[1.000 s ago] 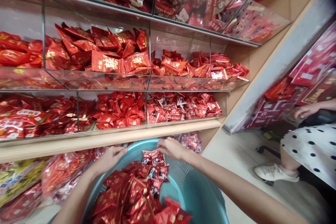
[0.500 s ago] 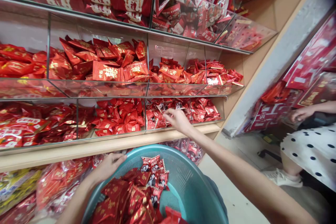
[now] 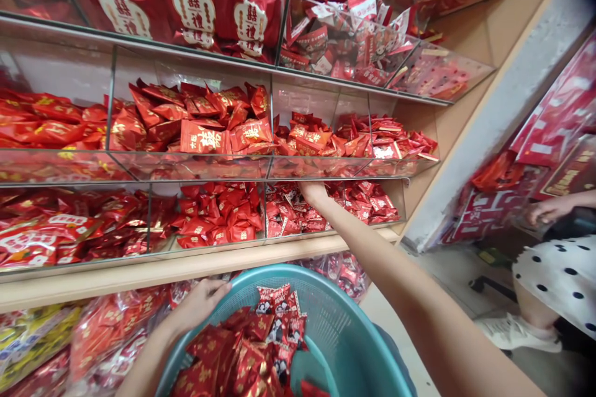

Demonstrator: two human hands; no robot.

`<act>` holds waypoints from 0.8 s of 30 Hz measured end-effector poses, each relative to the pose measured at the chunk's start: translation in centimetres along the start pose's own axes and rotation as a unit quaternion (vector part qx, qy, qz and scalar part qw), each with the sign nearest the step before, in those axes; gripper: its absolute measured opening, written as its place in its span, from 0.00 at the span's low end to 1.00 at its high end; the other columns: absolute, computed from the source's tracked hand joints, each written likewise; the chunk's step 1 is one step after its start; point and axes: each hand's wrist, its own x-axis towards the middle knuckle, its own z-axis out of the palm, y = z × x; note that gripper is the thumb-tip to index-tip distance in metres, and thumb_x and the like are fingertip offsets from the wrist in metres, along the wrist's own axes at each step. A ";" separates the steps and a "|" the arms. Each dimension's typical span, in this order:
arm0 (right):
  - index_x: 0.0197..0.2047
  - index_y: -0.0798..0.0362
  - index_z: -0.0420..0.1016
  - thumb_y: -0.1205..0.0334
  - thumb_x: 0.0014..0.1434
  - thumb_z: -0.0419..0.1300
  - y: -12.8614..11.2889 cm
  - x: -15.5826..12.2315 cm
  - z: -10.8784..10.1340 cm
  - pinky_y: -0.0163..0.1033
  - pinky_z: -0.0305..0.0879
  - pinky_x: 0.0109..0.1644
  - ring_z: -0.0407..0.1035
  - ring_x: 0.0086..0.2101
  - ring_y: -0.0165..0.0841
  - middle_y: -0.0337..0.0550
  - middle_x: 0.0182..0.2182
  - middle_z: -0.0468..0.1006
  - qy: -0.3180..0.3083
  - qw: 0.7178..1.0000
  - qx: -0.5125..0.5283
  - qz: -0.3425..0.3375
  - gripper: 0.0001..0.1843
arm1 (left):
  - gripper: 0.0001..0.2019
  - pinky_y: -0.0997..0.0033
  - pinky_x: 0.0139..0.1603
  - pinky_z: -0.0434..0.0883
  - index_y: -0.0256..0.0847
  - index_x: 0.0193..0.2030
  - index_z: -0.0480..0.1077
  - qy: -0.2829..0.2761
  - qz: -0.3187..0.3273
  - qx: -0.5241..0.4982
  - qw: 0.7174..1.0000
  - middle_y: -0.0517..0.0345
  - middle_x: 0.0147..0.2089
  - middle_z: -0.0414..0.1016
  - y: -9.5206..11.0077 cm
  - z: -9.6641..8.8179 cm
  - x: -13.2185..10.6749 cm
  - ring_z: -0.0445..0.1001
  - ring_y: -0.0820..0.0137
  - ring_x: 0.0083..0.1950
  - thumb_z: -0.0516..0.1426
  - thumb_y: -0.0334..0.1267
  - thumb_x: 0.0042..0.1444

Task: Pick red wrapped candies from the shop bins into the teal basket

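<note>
A teal plastic basket (image 3: pixel 372 347) holds red candy packets (image 3: pixel 246 353), some dark red with gold print, others with black-and-white figures. My left hand (image 3: pixel 205 301) grips its rim at the left, fingers curled over the edge. Over the basket, my right arm stretches into a lower shelf compartment of small red packets (image 3: pixel 284 217). Of my right hand (image 3: pixel 314 191), the wrist and back show; its fingers are hidden behind the lip of the shelf above, so what they hold cannot be seen.
Clear dividers and a low front panel (image 3: pixel 195 167) split the shelves into bins of red packets. A wooden ledge (image 3: pixel 139 270) runs below. Bagged sweets (image 3: pixel 116 329) lie under it. At the right, a person in a polka-dot garment (image 3: pixel 559 279) sits near a wall.
My right hand has gone deeper and higher into the lower compartment, its fingers passing out of sight. My left hand stays on the basket rim. The view has shifted slightly.
</note>
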 end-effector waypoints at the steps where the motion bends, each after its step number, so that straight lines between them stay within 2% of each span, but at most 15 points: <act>1: 0.57 0.59 0.60 0.69 0.61 0.39 -0.1 0.4 0.2 0.44 0.53 0.55 0.65 0.47 0.39 0.54 0.48 0.71 0.009 1.000 0.009 0.004 0.22 | 0.21 0.74 0.32 0.61 0.37 0.24 0.67 0.002 0.001 0.002 1.000 0.62 0.23 0.66 -0.1 0.0 0.0 0.64 0.69 0.28 0.46 0.52 0.55; 6: 0.54 0.56 0.63 0.64 0.61 0.43 -0.1 0.5 0.8 0.42 0.56 0.53 0.66 0.46 0.40 0.50 0.48 0.72 0.037 0.998 0.044 0.029 0.20 | 0.21 0.74 0.30 0.60 0.38 0.23 0.66 0.011 0.009 0.013 1.000 0.63 0.21 0.63 -0.2 0.1 0.0 0.62 0.70 0.26 0.45 0.51 0.55; 9: 0.51 0.55 0.66 0.61 0.61 0.44 0.1 -0.6 1.1 0.40 0.59 0.48 0.67 0.44 0.41 0.50 0.46 0.73 0.053 0.996 0.060 0.044 0.19 | 0.21 0.74 0.30 0.60 0.38 0.24 0.67 0.012 0.010 0.003 1.000 0.63 0.22 0.65 -0.2 0.1 0.0 0.62 0.70 0.26 0.45 0.51 0.55; 12: 0.49 0.55 0.68 0.58 0.63 0.40 0.0 -2.2 1.5 0.39 0.60 0.43 0.68 0.41 0.41 0.52 0.42 0.75 0.073 0.993 0.071 0.062 0.20 | 0.21 0.73 0.30 0.61 0.38 0.23 0.67 0.013 0.011 0.001 1.000 0.62 0.22 0.66 -0.3 0.1 0.1 0.63 0.69 0.27 0.45 0.52 0.55; 14: 0.46 0.54 0.69 0.58 0.63 0.39 -0.2 -3.2 1.8 0.38 0.59 0.40 0.69 0.38 0.39 0.51 0.39 0.75 0.110 0.986 0.097 0.080 0.20 | 0.22 0.73 0.30 0.61 0.38 0.22 0.66 0.016 0.010 0.008 1.000 0.62 0.22 0.65 -0.4 0.2 0.2 0.63 0.69 0.27 0.45 0.53 0.55; 16: 0.43 0.54 0.69 0.60 0.63 0.40 -0.5 -4.1 2.1 0.37 0.58 0.39 0.69 0.36 0.37 0.50 0.37 0.75 0.176 0.968 0.152 0.094 0.19 | 0.22 0.73 0.30 0.60 0.39 0.22 0.66 0.015 0.010 0.014 1.000 0.63 0.21 0.65 -0.4 0.2 0.2 0.63 0.69 0.26 0.45 0.53 0.55; 19: 0.39 0.54 0.69 0.62 0.62 0.41 -1.0 -5.4 2.3 0.35 0.58 0.39 0.67 0.33 0.34 0.47 0.34 0.75 0.270 0.926 0.250 0.087 0.16 | 0.22 0.73 0.30 0.61 0.38 0.22 0.66 0.011 0.010 0.015 1.000 0.62 0.21 0.65 -0.2 0.1 0.2 0.64 0.68 0.26 0.45 0.54 0.54; 21: 0.37 0.55 0.68 0.61 0.62 0.41 -1.4 -6.6 2.0 0.35 0.59 0.39 0.66 0.33 0.32 0.46 0.33 0.74 0.297 0.905 0.295 0.076 0.16 | 0.23 0.73 0.30 0.62 0.38 0.23 0.67 0.012 0.009 0.010 1.000 0.62 0.22 0.67 0.1 0.0 0.0 0.65 0.68 0.27 0.45 0.54 0.54; 24: 0.40 0.55 0.67 0.58 0.62 0.42 -1.9 -9.5 0.9 0.35 0.60 0.42 0.66 0.35 0.32 0.46 0.35 0.73 0.296 0.890 0.338 0.076 0.15 | 0.22 0.72 0.31 0.63 0.38 0.24 0.70 0.016 0.005 0.002 1.000 0.61 0.23 0.70 0.4 -0.2 -0.2 0.66 0.67 0.28 0.46 0.54 0.53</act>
